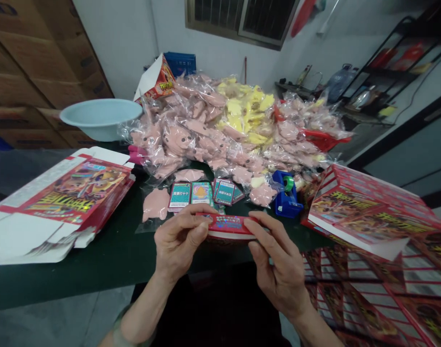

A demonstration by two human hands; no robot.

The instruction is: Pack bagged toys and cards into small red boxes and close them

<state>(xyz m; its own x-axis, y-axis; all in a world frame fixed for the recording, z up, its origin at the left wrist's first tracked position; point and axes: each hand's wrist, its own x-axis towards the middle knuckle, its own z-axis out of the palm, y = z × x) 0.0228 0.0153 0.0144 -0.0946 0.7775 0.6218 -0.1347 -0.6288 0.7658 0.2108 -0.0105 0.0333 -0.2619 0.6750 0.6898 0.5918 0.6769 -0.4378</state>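
Both hands hold a small red printed box [230, 224] over the front edge of the dark green table. My left hand [182, 241] pinches its left end between thumb and fingers. My right hand [276, 260] grips the right end, fingertips on its top face and thumb below. Just beyond the box lie teal-backed cards [180, 195], a card with an orange picture [201, 193] and a fanned group of cards [225, 191]. A pink animal-shaped piece in a clear bag [155, 205] rests left of the cards. The underside of the box is hidden.
Flattened red-and-white cartons [72, 188] are stacked at left. A blue tape dispenser [287, 195] stands right of the cards. Bagged pink figures [177, 137] and yellow ones [245, 111] form a heap behind, beside a light blue basin [101, 113]. Finished-looking red boxes [368, 207] are piled at right.
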